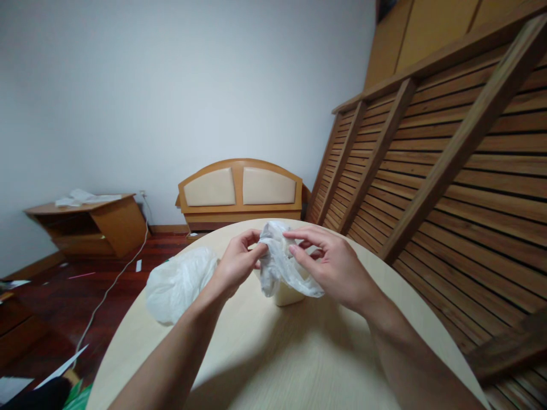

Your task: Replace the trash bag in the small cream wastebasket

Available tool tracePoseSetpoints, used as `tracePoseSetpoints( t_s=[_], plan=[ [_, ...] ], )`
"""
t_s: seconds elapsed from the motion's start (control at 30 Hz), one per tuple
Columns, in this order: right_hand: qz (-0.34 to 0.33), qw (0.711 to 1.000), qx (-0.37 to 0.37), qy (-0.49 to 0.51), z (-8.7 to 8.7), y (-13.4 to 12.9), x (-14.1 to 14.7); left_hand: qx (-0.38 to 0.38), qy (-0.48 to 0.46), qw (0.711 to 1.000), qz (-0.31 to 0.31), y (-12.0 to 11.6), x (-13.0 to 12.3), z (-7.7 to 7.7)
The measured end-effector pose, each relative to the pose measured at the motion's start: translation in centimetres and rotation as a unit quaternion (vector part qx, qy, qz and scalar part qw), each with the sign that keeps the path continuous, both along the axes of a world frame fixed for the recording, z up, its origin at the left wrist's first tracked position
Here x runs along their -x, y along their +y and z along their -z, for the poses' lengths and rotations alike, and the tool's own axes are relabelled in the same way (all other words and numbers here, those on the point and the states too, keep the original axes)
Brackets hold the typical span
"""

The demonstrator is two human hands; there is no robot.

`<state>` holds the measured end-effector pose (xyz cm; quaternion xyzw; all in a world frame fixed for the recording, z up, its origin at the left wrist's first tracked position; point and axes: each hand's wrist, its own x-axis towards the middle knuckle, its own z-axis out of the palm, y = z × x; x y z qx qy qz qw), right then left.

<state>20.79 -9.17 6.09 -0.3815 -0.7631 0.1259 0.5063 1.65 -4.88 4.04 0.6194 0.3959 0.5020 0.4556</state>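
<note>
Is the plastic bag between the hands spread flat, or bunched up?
Bunched up: the bag shows crumpled folds between left hand and right hand.

the right plastic bag (269,272) is looking white, the round table (299,364) pale beige, finely grained, the slatted wooden panel (482,228) brown, dark-striped.

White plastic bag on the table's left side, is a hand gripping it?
No, the left hand and right hand are both at another crumpled bag, while this white plastic bag lies on the table.
</note>
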Motion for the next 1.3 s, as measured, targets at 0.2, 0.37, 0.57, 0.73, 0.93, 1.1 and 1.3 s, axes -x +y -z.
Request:
tracePoseSetpoints(
  t_s=[0.2, 0.37, 0.57, 0.73, 0.93, 1.1, 1.3],
  plan=[
    [0.016, 0.996, -0.02, -0.08, 1.1, -0.6, 1.3, 0.034, -0.084, 0.994, 0.068, -1.0, -0.3, -0.4],
    [0.101, 0.989, -0.037, -0.101, 2.2, -0.1, 1.8, 0.029, -0.09, 0.99, 0.108, -1.4, -0.7, -0.2],
    [0.11, 0.987, -0.06, -0.097, 2.0, 0.6, 0.8, -0.082, -0.01, 0.986, 0.147, -2.0, -1.1, -0.3],
    [0.113, 0.988, -0.076, -0.069, 1.2, 1.0, -0.5, -0.11, 0.031, 0.989, 0.095, -1.9, -0.8, -0.2],
    [0.171, 0.982, -0.079, 0.002, 1.1, 2.4, -3.0, -0.189, 0.141, 0.97, -0.062, -0.2, -0.2, 1.4],
    [0.165, 0.981, -0.057, 0.088, 1.5, 3.7, -4.1, -0.225, 0.223, 0.948, 0.006, 0.7, -0.8, 3.5],
    [0.183, 0.978, -0.036, 0.09, 1.5, 3.7, -4.5, -0.255, 0.26, 0.931, 0.011, 0.9, -1.4, 4.8]
  ],
)
